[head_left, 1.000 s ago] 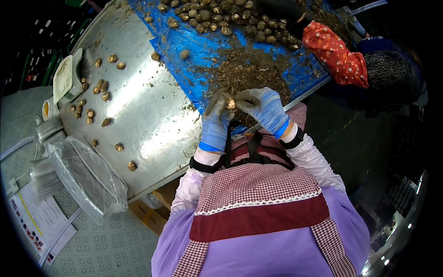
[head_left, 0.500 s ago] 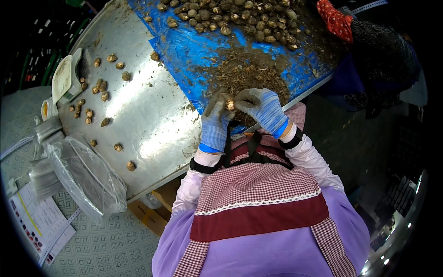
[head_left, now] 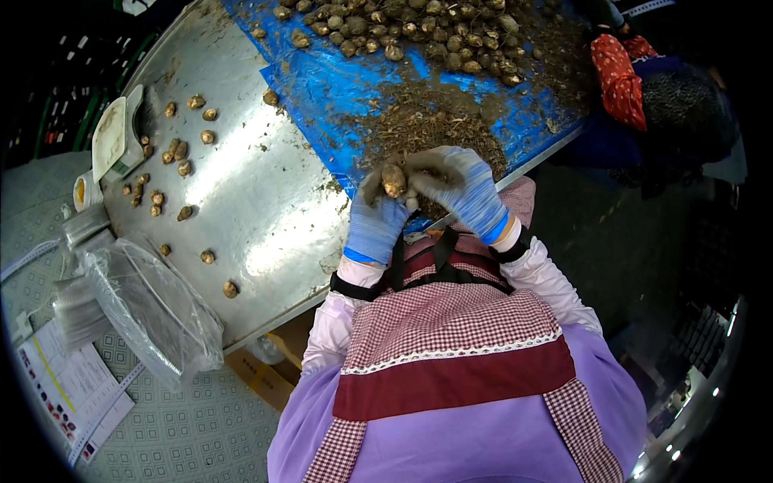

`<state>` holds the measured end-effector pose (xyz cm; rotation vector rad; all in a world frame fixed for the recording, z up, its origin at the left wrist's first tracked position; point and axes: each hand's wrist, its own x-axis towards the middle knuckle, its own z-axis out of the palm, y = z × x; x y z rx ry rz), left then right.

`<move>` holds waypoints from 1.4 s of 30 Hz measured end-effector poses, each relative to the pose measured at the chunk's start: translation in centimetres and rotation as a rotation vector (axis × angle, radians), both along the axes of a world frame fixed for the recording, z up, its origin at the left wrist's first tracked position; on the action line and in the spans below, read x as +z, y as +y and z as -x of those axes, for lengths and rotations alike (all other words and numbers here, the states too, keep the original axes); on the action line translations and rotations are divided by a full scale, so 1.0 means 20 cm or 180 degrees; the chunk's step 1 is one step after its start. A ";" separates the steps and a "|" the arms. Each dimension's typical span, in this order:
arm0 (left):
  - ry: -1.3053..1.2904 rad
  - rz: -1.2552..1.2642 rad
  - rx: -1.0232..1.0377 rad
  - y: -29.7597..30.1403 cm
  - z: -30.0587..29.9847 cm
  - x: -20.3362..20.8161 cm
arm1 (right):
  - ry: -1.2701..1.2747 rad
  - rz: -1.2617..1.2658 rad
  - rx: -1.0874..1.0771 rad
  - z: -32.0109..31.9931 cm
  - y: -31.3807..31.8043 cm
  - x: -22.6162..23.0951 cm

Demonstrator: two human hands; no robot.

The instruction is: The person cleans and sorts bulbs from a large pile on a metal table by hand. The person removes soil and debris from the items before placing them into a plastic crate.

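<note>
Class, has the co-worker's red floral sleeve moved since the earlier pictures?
Yes. Judged against the blue sheet, the red floral sleeve is now farther right than in either earlier picture.

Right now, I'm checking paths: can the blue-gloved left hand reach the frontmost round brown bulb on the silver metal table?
Probably, yes: nothing tall blocks the left hand from that bulb, though another bulb occupies it.

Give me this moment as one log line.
left hand: holds brown tuber; right hand: beside tuber, contact unclear; blue sheet: debris, tuber pile; metal table: scattered tubers
</note>
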<state>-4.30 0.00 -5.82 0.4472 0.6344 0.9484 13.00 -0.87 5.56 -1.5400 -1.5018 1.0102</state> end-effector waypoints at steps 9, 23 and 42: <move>-0.1131 0.1584 0.0069 0.00 0.00 0.07 | -0.1610 -0.0345 0.0154 0.06 0.02 -0.11; -0.0943 0.1691 0.0335 0.05 -0.05 0.15 | -0.2085 0.0392 0.0341 0.11 0.02 -0.01; -0.0843 0.2213 0.0291 0.04 -0.01 0.06 | -0.0564 -0.0149 -0.0344 0.03 0.01 -0.12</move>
